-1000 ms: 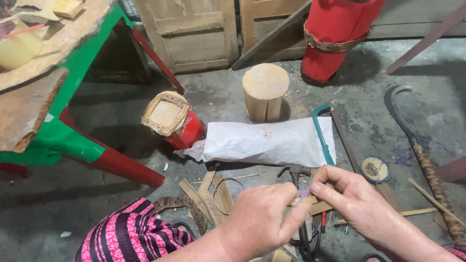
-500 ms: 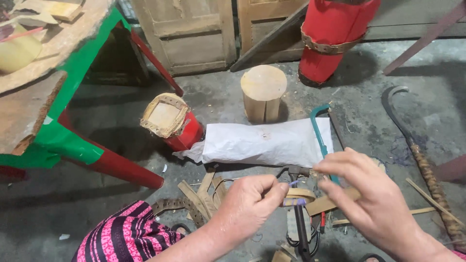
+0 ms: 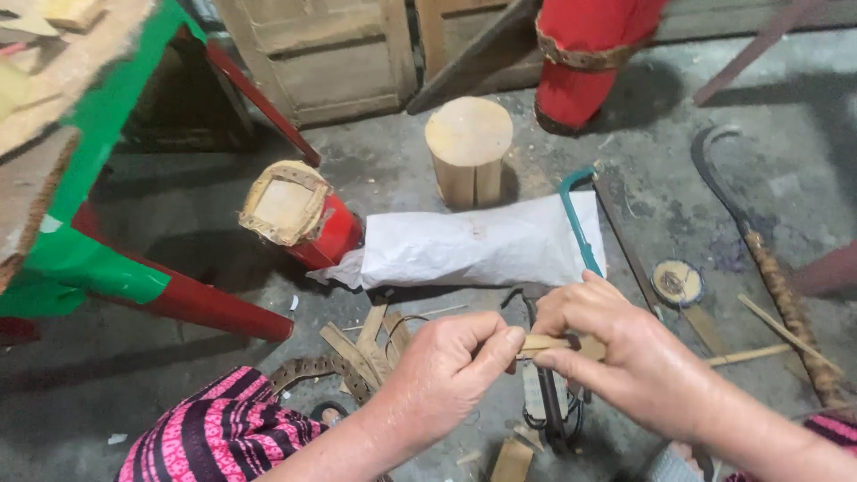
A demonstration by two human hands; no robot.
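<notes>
White sack (image 3: pixel 473 247): lying across the floor, far side of the hands.
Log stump (image 3: pixel 469 147): standing farther back.
Right hand (image 3: pixel 625 344): pinching the strip's right part.
Left hand (image 3: pixel 446 370): gripping its left end.
Bamboo strip (image 3: pixel 540 343): being held level between both hands, near centre.

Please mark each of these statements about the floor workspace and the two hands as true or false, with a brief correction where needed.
1. Both hands pinch one thin strip of bamboo between them. True: the left hand and right hand grip the bamboo strip.
2. The wooden stump lies on its side. False: it stands upright.
3. The white sack lies on the floor beyond the hands. True.
4. The hacksaw frame is yellow. False: it is teal.
5. The sickle hangs on the wall. False: it lies on the floor at right.
</notes>
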